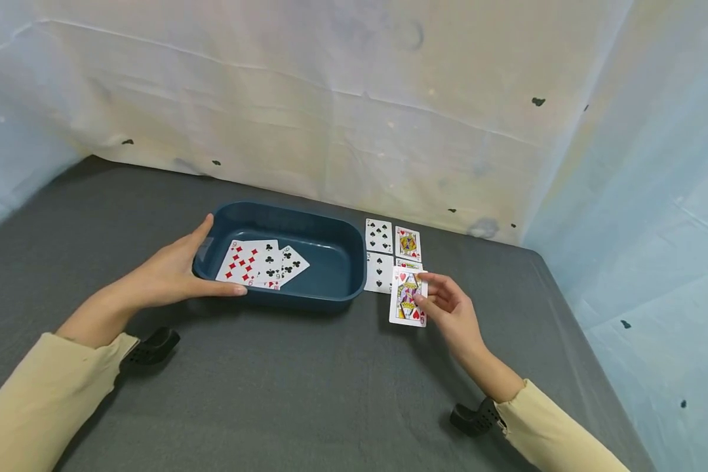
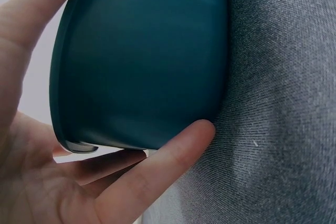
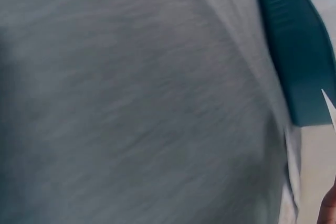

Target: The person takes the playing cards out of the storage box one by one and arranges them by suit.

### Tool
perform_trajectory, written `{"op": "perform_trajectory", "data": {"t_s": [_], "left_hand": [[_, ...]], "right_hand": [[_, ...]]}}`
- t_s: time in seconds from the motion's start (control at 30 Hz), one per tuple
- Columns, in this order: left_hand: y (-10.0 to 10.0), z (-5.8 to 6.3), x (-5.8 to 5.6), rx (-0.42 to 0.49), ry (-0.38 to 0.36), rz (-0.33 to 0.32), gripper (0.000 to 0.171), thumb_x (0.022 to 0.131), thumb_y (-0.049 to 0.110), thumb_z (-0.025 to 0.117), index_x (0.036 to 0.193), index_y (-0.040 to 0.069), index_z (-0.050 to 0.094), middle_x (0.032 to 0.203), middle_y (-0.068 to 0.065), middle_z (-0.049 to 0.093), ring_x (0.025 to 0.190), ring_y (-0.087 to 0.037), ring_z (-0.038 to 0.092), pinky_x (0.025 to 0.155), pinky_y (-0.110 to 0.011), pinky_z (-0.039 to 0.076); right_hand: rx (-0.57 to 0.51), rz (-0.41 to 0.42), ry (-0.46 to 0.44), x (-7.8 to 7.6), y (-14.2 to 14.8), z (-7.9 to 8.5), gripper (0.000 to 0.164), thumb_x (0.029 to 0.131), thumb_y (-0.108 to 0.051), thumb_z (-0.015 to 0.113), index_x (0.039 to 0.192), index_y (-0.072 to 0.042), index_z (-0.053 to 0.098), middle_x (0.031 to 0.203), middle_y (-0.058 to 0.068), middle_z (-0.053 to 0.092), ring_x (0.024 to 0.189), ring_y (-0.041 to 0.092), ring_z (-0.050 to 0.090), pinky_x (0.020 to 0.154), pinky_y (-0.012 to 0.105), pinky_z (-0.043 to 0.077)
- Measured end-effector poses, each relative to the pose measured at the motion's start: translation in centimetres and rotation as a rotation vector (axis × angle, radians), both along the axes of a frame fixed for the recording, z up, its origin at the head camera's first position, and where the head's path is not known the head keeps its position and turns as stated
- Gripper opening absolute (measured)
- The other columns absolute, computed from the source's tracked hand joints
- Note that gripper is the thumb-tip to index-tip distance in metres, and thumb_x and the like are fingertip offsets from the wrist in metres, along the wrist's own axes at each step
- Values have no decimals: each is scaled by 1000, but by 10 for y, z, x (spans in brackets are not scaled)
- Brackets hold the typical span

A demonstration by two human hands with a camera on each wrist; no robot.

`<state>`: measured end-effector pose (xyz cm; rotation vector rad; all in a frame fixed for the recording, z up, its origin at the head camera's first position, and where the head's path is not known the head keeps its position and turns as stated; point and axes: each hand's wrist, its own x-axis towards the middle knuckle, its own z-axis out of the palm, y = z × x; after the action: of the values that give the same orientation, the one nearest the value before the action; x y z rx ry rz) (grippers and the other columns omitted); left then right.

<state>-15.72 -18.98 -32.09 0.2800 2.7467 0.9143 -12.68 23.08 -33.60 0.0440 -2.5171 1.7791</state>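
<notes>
My right hand (image 1: 451, 311) pinches a queen of hearts playing card (image 1: 406, 308) between thumb and fingers. The card is held face up over the front of several cards lying right of the bin, partly covering a red face card (image 1: 409, 264). At the left end of the dark blue plastic bin (image 1: 307, 299), my left hand (image 1: 174, 272) grips with the thumb along the front rim and the fingers toward the back. In the left wrist view its fingers (image 2: 173, 161) lie against the bin's outer wall (image 2: 142, 61). Inside the bin are a diamond card (image 1: 238, 260) and club cards (image 1: 295, 262).
Two spade cards (image 1: 379, 236) lie in a column against the bin's right end, beside a red face card (image 1: 408, 243). Grey cloth (image 1: 307, 387) covers the table. Pale sheeting (image 1: 330, 118) hangs behind it and on both sides.
</notes>
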Motion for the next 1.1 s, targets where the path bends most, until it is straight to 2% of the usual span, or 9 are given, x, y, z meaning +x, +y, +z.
{"op": "perform_trajectory", "data": {"t_s": [0.2, 0.5, 0.67, 0.87, 1.1], "left_hand": [[-1, 0, 0, -3, 4, 1, 137, 68, 64, 76, 151, 7, -16, 153, -37, 8, 136, -57, 19, 102, -72, 23], [-1, 1, 1, 6, 2, -1, 136, 68, 63, 76, 151, 6, -15, 153, -36, 8, 137, -55, 19, 103, -72, 23], [0, 1, 2, 19, 1, 1, 137, 67, 63, 77, 151, 7, -15, 154, -35, 7, 138, -55, 18, 103, -72, 22], [0, 1, 2, 26, 1, 1, 137, 68, 62, 77, 151, 7, -16, 154, -35, 7, 138, -55, 18, 103, -71, 22], [0, 2, 3, 27, -6, 0, 136, 68, 63, 77, 152, 8, -16, 155, -34, 6, 138, -54, 17, 103, -71, 22]], "right_hand": [[80, 24, -26, 11, 16, -9, 38, 89, -5, 66, 126, -2, 56, 90, 5, 62, 72, 5, 57, 63, 21, 49], [112, 97, -108, 14, 31, -21, 42, 89, -9, 67, 128, -1, 54, 87, 0, 60, 70, 5, 56, 61, 22, 49], [159, 142, -76, 11, 34, -26, 40, 87, -6, 69, 125, 3, 57, 88, 5, 61, 70, 3, 57, 61, 19, 48], [367, 201, 34, 8, 34, -25, 36, 86, -11, 72, 118, 1, 63, 80, 5, 56, 62, 2, 50, 54, 18, 43], [598, 289, 48, 2, 37, -17, 33, 87, -18, 71, 119, -8, 66, 70, -2, 52, 60, 4, 45, 51, 20, 38]]}}
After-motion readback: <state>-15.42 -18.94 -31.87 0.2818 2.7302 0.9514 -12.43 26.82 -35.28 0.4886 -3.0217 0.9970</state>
